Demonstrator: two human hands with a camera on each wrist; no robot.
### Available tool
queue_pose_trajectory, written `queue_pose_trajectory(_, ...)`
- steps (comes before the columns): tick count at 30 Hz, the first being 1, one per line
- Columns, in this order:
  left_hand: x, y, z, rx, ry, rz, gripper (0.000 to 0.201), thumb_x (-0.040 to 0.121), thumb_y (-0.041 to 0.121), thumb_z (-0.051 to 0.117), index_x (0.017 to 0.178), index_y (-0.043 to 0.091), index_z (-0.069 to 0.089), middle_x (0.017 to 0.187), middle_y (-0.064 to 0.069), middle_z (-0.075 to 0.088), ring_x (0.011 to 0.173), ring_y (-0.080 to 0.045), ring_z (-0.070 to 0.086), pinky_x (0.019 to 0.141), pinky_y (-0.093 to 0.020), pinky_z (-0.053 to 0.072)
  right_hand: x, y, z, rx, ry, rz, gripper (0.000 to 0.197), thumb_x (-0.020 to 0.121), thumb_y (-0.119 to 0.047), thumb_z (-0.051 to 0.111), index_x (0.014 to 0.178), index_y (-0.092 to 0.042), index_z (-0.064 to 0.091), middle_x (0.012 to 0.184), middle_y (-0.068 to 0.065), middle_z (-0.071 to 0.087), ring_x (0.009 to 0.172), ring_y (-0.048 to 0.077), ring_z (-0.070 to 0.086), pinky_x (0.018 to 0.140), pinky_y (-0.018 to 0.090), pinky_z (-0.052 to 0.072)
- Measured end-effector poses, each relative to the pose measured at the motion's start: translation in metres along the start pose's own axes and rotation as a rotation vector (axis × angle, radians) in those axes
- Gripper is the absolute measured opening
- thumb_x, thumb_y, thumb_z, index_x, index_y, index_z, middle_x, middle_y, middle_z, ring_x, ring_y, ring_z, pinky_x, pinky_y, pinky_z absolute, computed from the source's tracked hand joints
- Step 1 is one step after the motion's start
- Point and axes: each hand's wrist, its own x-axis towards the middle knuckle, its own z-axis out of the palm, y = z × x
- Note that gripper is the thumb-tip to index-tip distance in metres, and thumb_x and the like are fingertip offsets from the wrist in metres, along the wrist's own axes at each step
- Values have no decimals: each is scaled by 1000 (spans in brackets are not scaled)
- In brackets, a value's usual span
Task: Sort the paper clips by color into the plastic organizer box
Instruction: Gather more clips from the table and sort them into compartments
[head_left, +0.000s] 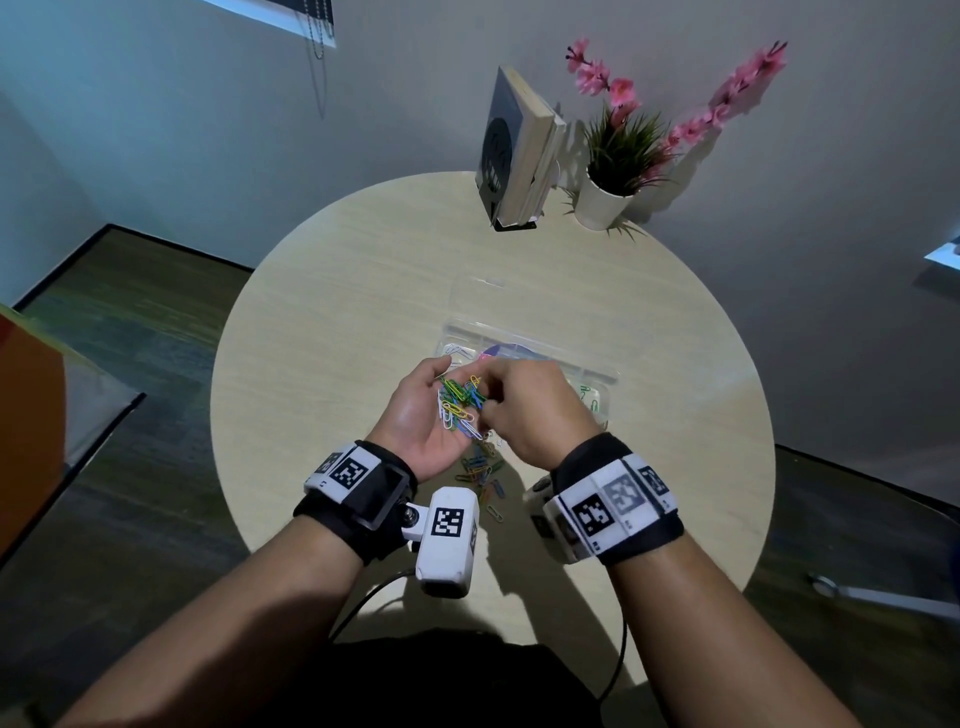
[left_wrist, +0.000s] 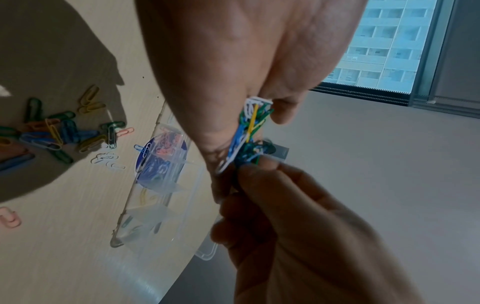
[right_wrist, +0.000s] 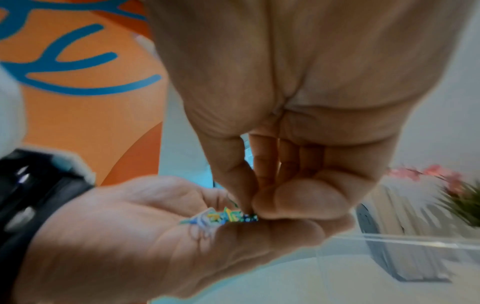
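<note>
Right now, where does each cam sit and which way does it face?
Head: on the head, looking down at the round table; both forearms and hands show.
Left wrist: along the left hand toward the organizer box and window.
Right wrist: along the right hand toward the left palm.
All three share the paper clips cupped in the left hand, the right hand pinching at them.
</note>
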Motion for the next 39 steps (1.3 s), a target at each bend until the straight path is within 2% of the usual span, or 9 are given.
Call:
queue_pose_trajectory(3,-1,2,1,-14,-69,9,57,94,31,31,137,-6,42,104,-20,61,87,-29,64,72,-33,56,0,11,-3,149,8,-33,29,80,-5,55,79,-33,60,71,-11,61,61,6,52,60,24,43)
queue_pose_trajectory(7,-2,1,4,-46,-131,0,57,98,31,28,141,-5,38,110,-22,59,77,-30,66,55,-31,54,-3,20,-7,332,31,-18,30,81,-1,55,71,-29,62,66,-4,65,58,12,57,64,34,52)
queue_pose_trajectory(12,-1,-1,4,-62,-145,-15,56,98,30,29,141,-6,37,113,-23,60,84,-32,67,65,-36,57,-1,23,-5,324,53,-7,27,78,-2,56,65,-26,59,65,-3,65,59,12,56,64,33,51)
queue_pose_trajectory(17,-1,0,2,-51,-121,-13,54,97,30,31,135,-6,45,114,-25,59,89,-32,65,69,-37,58,2,29,-2,282,75,-15,8,76,-6,54,75,-8,61,73,13,69,68,31,63,69,48,55)
queue_pose_trajectory(23,-1,2,2,-48,-109,12,50,97,30,31,121,-7,53,96,-25,63,75,-34,66,78,-43,56,0,30,-11,1115,38,124,26,86,16,42,76,0,60,62,12,60,52,16,61,51,20,52)
queue_pose_trajectory(29,-1,1,3,-36,-131,20,53,96,32,31,127,-7,51,90,-23,66,82,-32,68,85,-44,55,3,30,-11,1516,0,129,30,83,17,31,72,2,54,61,13,59,54,15,56,49,17,46)
queue_pose_trajectory(32,-6,1,8,-57,-175,3,56,96,33,28,102,-5,70,82,-17,67,74,-31,68,72,-41,59,5,26,-6,1672,-61,88,21,74,11,32,71,-2,48,75,18,58,58,17,50,47,19,41)
queue_pose_trajectory(36,-7,-1,8,-85,-160,-7,64,99,41,27,94,-6,70,79,-19,65,71,-31,67,67,-39,58,9,16,-5,1633,-81,139,13,73,-11,51,62,-8,46,64,10,50,47,15,42,41,21,28)
queue_pose_trajectory(39,-7,-1,9,-57,-123,-14,66,99,49,26,105,-6,63,95,-25,67,85,-34,69,74,-44,59,16,10,-5,1020,58,30,29,77,-21,67,58,-17,45,55,14,46,48,15,47,45,23,35)
